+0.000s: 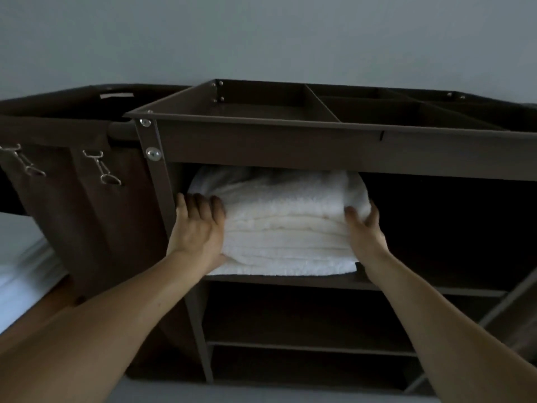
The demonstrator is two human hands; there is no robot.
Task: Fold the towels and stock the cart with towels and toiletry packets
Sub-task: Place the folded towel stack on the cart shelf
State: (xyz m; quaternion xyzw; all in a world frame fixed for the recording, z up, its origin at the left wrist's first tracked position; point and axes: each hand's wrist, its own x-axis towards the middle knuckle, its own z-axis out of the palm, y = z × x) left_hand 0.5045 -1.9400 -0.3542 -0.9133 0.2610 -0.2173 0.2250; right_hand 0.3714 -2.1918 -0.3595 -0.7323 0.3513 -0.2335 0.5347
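Holding the folded towel stack point(284, 228) on the cart point(261, 146) upper shelf point(290, 279) — it sits at the shelf's left end, just under the top tray point(261, 112). My left hand point(197, 225) grips the left corner, fingers over the top, thumb under. My right hand point(366, 228) cups the right side, fingers curled round the edge. Progress, my guess: this batch is folded and about stocked, but no towels show on the lower shelves point(305, 346) and no toiletry packets are in view — plenty left. A brown laundry bag point(96, 205) with metal clips point(101, 170) hangs left of the cart. Grey wall point(261, 39) behind, dim room.
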